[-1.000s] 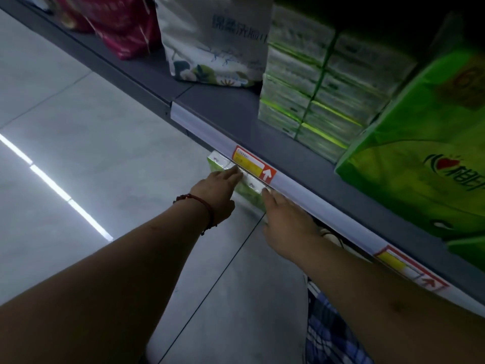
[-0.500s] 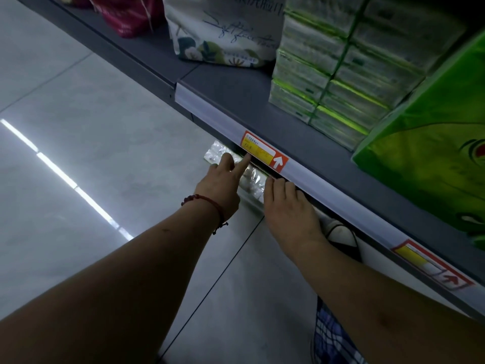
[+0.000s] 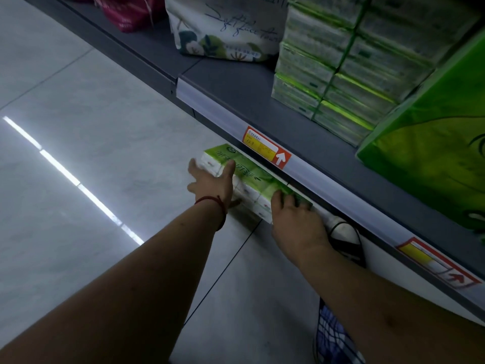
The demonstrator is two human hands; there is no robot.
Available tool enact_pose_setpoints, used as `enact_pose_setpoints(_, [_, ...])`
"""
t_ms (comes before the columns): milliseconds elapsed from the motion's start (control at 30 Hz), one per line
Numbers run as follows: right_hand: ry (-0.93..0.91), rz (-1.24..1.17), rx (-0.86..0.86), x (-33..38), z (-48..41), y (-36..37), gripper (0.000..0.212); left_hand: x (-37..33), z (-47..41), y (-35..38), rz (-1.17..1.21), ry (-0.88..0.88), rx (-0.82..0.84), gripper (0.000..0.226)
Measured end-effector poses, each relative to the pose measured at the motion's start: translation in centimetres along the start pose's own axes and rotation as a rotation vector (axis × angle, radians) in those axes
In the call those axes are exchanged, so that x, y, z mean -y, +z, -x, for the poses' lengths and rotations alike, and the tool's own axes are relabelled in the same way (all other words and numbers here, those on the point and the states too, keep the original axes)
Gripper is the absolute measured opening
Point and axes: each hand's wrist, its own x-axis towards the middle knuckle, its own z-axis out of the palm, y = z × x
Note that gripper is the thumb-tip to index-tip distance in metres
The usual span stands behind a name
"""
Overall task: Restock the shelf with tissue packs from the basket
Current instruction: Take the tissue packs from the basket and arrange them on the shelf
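Beneath the shelf (image 3: 236, 82), hands (image 3: 212, 183) (image 3: 294, 219) on tissue pack (image 3: 252, 177).

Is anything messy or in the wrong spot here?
Only the tissue pack stands out: it pokes out from under the shelf edge, not tucked in. The left hand touches it and the right hand grips it. Nothing looks spilled or torn.
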Motion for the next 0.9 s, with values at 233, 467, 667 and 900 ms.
enact_pose_setpoints(233, [-0.133, -0.032, -0.032, -0.6, 0.3, 0.0, 0.075, -0.2, -0.4, -2.1, 0.14, -0.362, 0.088, 0.067])
enact_pose_setpoints(467, [-0.148, -0.226, -0.103, 0.8, 2.5, -6.0, 0.073, -3.2, 3.0, -8.4, 0.335, -0.246, 0.008, 0.072])
enact_pose_setpoints(667, [-0.133, -0.507, -0.049, -0.3, 5.7, -14.7, 0.096, -12.0, 10.3, -13.0, 0.278, 0.004, 0.052, 0.063])
enact_pose_setpoints(900, [-0.009, -0.868, -0.054, -2.3, 10.7, -26.7, 0.021, -20.3, 18.4, -16.6, 0.265, 0.179, 0.085, 0.03])
